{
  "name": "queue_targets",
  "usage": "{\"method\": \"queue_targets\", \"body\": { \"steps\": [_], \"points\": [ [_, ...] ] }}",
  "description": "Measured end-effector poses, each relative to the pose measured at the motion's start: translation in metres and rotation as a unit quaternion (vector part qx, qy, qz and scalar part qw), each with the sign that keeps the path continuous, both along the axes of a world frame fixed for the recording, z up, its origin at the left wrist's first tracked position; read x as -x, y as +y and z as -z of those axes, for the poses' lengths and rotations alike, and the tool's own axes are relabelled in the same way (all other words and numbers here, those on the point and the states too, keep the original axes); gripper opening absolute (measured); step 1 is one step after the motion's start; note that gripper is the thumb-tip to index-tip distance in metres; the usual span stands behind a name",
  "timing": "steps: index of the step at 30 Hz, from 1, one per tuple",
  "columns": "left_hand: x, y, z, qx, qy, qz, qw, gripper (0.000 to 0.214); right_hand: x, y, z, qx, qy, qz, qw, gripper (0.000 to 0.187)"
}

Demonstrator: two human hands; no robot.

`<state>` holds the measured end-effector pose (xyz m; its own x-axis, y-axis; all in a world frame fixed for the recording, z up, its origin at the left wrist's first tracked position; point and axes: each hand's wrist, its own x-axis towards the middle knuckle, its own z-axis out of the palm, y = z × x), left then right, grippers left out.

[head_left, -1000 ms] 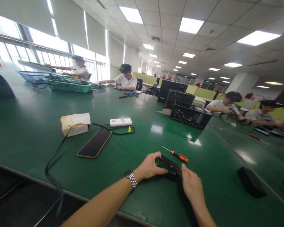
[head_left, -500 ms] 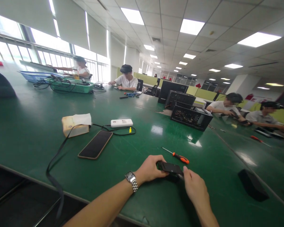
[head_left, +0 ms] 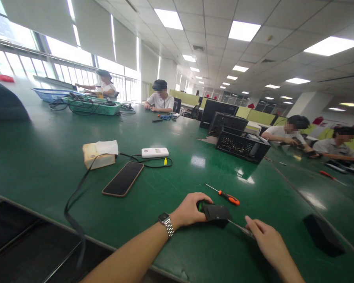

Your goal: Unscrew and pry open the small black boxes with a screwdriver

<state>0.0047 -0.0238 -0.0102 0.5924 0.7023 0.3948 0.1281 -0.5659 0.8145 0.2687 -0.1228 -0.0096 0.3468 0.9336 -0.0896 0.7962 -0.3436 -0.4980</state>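
Note:
My left hand (head_left: 192, 209), with a watch on its wrist, grips a flat black device (head_left: 218, 212) by its left end, just over the green table. A bit of green shows at that end, beside my fingers. My right hand (head_left: 267, 237) is closed on a thin greyish strip (head_left: 241, 227) that reaches from the device's right edge to my fingers. Whether the strip is a tool or part of the device I cannot tell. Just beyond the device lies an orange and black screwdriver (head_left: 229, 197).
Left of my hands lie a phone (head_left: 124, 179), a white power bank (head_left: 155, 153) with a cable, and a paper packet (head_left: 97, 155). A black block (head_left: 323, 235) is at right. A computer case (head_left: 242, 146) and a basket of cables (head_left: 97, 107) stand farther back. Several people sit around.
My right hand has moved right, away from the device, and the thin strip now shows between them. My left hand keeps its hold. The whole view has shifted slightly.

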Motion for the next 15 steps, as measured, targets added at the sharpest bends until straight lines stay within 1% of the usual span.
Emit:
{"method": "queue_targets", "body": {
  "steps": [3,6,9,11,13,15],
  "points": [
    [0.002,0.0,-0.003,-0.001,-0.001,0.01,1.0,0.047,-0.009,0.001,0.0,0.014,-0.074,0.018,0.997,0.054],
    [0.004,-0.001,-0.004,0.013,-0.008,0.004,1.0,0.048,-0.013,0.005,0.004,-0.005,-0.13,0.04,0.991,0.053],
    [0.004,0.001,-0.005,0.045,-0.024,0.005,0.999,0.045,-0.019,0.008,0.01,-0.033,-0.148,0.013,0.988,0.05],
    [0.004,0.002,-0.005,0.07,-0.031,0.003,0.997,0.042,-0.02,0.009,0.012,-0.076,-0.152,0.002,0.985,0.046],
    [0.004,0.004,-0.006,0.091,-0.036,-0.006,0.995,0.041,-0.016,0.011,0.01,-0.139,-0.139,-0.013,0.98,0.043],
    [0.004,0.005,-0.006,0.107,-0.044,-0.015,0.993,0.039,-0.003,0.014,0.004,-0.192,-0.099,-0.059,0.975,0.042]
  ]
}}
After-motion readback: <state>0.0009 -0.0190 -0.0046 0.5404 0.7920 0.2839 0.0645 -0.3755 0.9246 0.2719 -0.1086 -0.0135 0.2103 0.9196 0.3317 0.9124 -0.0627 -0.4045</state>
